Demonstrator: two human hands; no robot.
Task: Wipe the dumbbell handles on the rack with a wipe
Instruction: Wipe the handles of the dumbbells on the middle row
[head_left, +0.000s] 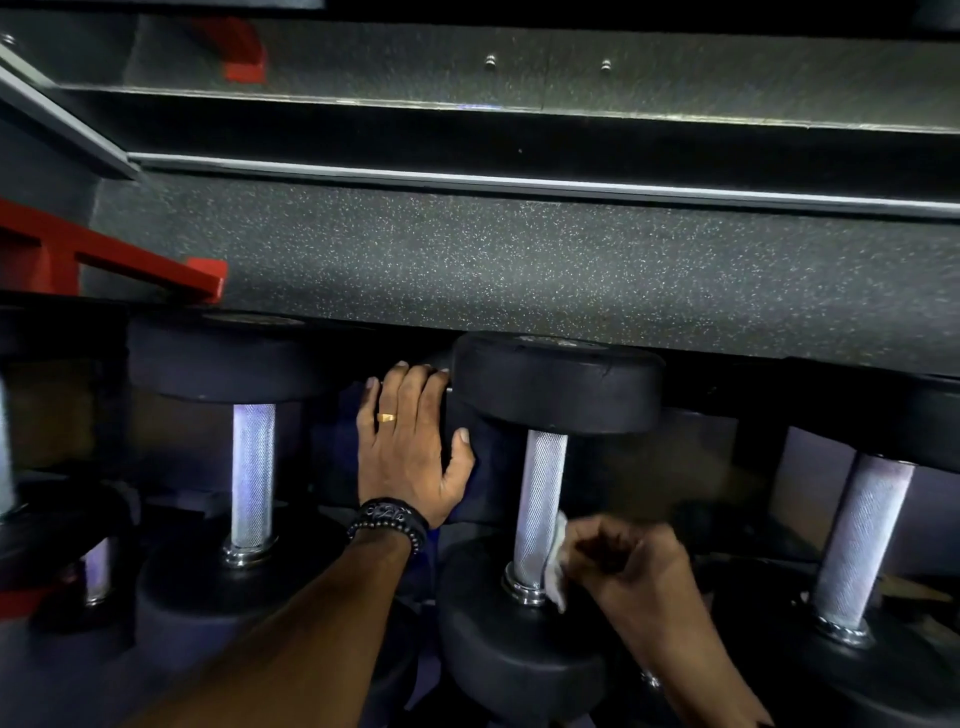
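Note:
Black round-headed dumbbells with knurled silver handles lie side by side on a dark rack. The middle dumbbell's handle runs from its far head down to its near head. My right hand is closed on a white wipe, which is pressed against the lower right side of that handle. My left hand lies flat with fingers spread on the dark rack part just left of the far head, holding nothing. It wears a gold ring and dark bead bracelets.
Another dumbbell handle stands to the left and one more handle to the right. Speckled grey rubber flooring lies beyond the rack. Red metal frame parts sit at the left, and grey rails cross above.

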